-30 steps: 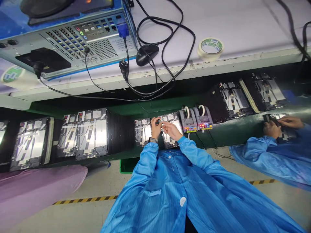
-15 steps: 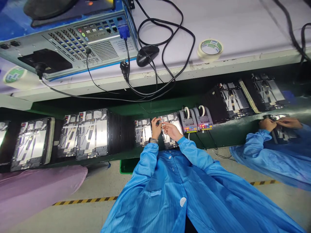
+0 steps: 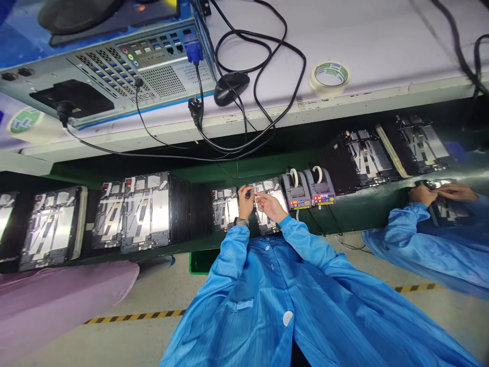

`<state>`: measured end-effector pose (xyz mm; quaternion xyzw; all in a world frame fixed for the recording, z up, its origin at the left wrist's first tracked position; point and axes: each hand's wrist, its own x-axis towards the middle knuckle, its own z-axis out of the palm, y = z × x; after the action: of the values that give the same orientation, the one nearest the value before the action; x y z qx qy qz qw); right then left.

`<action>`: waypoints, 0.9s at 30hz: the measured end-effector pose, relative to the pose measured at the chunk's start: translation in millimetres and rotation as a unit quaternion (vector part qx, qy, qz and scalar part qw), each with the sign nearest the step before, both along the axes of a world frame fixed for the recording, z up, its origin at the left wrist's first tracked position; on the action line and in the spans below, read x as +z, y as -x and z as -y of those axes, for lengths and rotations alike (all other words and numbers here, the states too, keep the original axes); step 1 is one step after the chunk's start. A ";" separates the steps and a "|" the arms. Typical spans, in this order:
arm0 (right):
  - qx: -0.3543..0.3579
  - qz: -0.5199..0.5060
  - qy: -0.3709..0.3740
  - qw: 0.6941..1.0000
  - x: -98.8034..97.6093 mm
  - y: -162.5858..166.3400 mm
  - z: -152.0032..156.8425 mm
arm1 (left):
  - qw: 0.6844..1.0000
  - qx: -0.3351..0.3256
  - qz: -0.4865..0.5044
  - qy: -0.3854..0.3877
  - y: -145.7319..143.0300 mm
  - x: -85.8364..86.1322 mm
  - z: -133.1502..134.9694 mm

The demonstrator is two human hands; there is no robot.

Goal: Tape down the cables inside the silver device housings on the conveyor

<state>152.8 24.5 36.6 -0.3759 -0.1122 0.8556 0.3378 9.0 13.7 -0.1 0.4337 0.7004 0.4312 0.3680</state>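
Lying across the bottom left corner is a heap of pink cloth point(image 3: 57, 306). Above it, on the white upper counter point(image 3: 362, 35), there's a computer case point(image 3: 122, 71) with its back panel showing, then a black mouse point(image 3: 231, 87), a tangle of black cables point(image 3: 260, 61), and a roll of masking tape point(image 3: 330, 77) near the front edge.

Along the green lower counter point(image 3: 355, 211) runs a row of opened-up device panels point(image 3: 145, 211), all metal plates and white tape strips. Dead centre, someone in a blue smock point(image 3: 244, 300) is working over two of them, a left panel point(image 3: 225, 208) and a right panel point(image 3: 271, 204), side by side. The left hand point(image 3: 246, 201), watch point(image 3: 241, 221) on the wrist, sits over the gap between them, its fingers point(image 3: 244, 189) pinched on a small dark item point(image 3: 249, 193). The right hand point(image 3: 269, 206) is just beside it above the right panel, thumb and forefinger nearly together, but it's too small to tell if they've got anything.

Next come two tape dispensers point(image 3: 296, 191) point(image 3: 319, 186), more panels point(image 3: 369, 158), and at the right edge a co-worker point(image 3: 412, 244) with both hands on another panel point(image 3: 445, 209).
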 end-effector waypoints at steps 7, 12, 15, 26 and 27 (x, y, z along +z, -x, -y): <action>-0.008 0.015 0.009 1.000 3.6 2.4 -1.6 | 0.999 -0.015 -0.035 -0.007 2.4 -5.0 -0.2; -0.003 0.027 0.060 0.998 2.2 2.1 -10.1 | 0.997 -0.016 -0.073 -0.017 5.9 -6.6 -1.7; 0.016 0.014 0.105 0.994 2.9 -1.7 -17.4 | 0.996 -0.022 -0.087 -0.018 7.9 -5.2 -2.7; 0.169 0.467 -0.429 0.755 21.6 -15.9 -12.2 | 0.996 -0.023 -0.083 -0.005 7.6 1.1 -1.5; 0.200 0.494 -0.479 0.697 22.8 -17.1 -14.9 | 0.996 -0.022 -0.081 -0.006 7.3 1.7 -1.5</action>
<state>169.9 39.4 59.4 -0.5003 -0.7303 0.4248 0.1895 1.7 15.1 1.6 0.4846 0.7157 0.3907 0.3166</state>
